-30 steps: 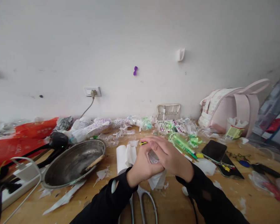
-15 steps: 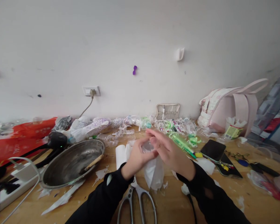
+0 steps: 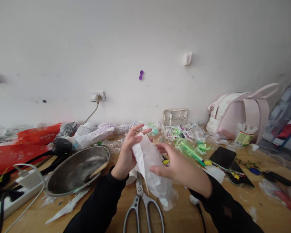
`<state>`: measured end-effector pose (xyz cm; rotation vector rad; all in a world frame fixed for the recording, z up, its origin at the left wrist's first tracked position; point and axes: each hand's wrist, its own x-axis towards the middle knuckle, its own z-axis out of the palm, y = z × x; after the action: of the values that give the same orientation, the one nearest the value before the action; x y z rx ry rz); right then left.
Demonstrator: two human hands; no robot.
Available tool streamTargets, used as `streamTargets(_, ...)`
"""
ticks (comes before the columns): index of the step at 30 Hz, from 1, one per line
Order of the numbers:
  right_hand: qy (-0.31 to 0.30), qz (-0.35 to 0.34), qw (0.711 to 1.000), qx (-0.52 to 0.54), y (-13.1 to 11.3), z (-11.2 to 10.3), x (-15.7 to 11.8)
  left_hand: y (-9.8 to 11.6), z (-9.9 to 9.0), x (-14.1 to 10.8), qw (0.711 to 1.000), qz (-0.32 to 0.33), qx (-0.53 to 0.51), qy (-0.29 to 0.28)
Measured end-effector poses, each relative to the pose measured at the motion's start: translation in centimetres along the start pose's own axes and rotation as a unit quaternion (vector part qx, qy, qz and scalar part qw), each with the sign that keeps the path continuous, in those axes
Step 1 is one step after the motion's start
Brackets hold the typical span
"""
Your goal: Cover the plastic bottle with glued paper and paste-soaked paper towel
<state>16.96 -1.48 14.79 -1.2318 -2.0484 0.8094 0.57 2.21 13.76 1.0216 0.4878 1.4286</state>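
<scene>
Between my hands is a clear plastic bottle (image 3: 171,198) with a sheet of white paper (image 3: 145,155) around it, tilted with its clear end down toward me. My left hand (image 3: 127,152) grips the upper left end, thumb on the paper and fingers partly behind it. Curved around the right side, my right hand (image 3: 177,163) presses its thumb on the paper's front; its other fingertips are partly hidden. Just below lie large metal scissors (image 3: 140,192), handles toward me. A white roll (image 3: 131,177) shows partly behind my left wrist.
At the left are a metal pan (image 3: 72,171), a power strip (image 3: 7,205) and red bags (image 3: 38,134). Along the wall lie wrapped bottles (image 3: 99,131) and several markers (image 3: 177,132). A phone (image 3: 223,158) and a pink backpack (image 3: 232,113) are on the right.
My hands have moved apart from their overlapped pose to opposite sides of the bottle. The bottle has tilted, and the paper around it now shows much more fully.
</scene>
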Motion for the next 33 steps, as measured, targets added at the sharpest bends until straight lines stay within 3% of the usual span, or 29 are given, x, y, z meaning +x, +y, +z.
streamTargets(5, 0.002, 0.008, 0.999, 0.037, 0.2, -0.5, 0.1, 0.7, 0.1, 0.0, 0.998, 0.02, -0.052, -0.018)
streamTargets(8, -0.009, -0.017, 0.988, 0.151, 0.9, -0.9, 0.7, 0.6, 0.2, -0.2, 0.99, -0.011, -0.112, -0.079)
streamTargets(10, 0.021, -0.054, 0.975, 0.214, 1.2, -0.7, 1.1, 0.3, 0.5, -0.5, 0.982, -0.042, -0.16, -0.095)
streamTargets(14, 0.135, -0.139, 0.955, 0.223, 0.8, 0.9, 1.0, -0.6, 1.2, -1.0, 0.97, -0.076, -0.222, -0.064)
streamTargets(18, 0.1, -0.168, 0.952, 0.233, 0.4, 3.3, 0.4, -1.7, 1.4, -1.3, 0.974, -0.088, -0.208, 0.006)
streamTargets(22, 0.099, -0.146, 0.944, 0.28, 0.8, 4.8, 0.1, -2.3, 1.5, -1.3, 0.979, -0.061, -0.191, 0.044)
streamTargets(25, 0.117, -0.122, 0.934, 0.316, 1.0, 5.2, 0.1, -2.1, 2.0, -1.3, 0.99, -0.024, -0.127, 0.051)
streamTargets(27, 0.129, -0.109, 0.934, 0.314, 1.0, 5.0, 0.2, -1.8, 2.2, -1.2, 0.998, -0.002, -0.012, 0.061)
streamTargets(30, 0.155, -0.095, 0.943, 0.277, 1.0, 4.6, 0.4, -1.3, 2.4, -1.3, 0.98, 0.031, 0.18, 0.08)
streamTargets(33, 0.181, -0.102, 0.951, 0.229, 1.2, 4.5, 0.7, -1.1, 2.6, -1.6, 0.955, 0.041, 0.286, 0.064)
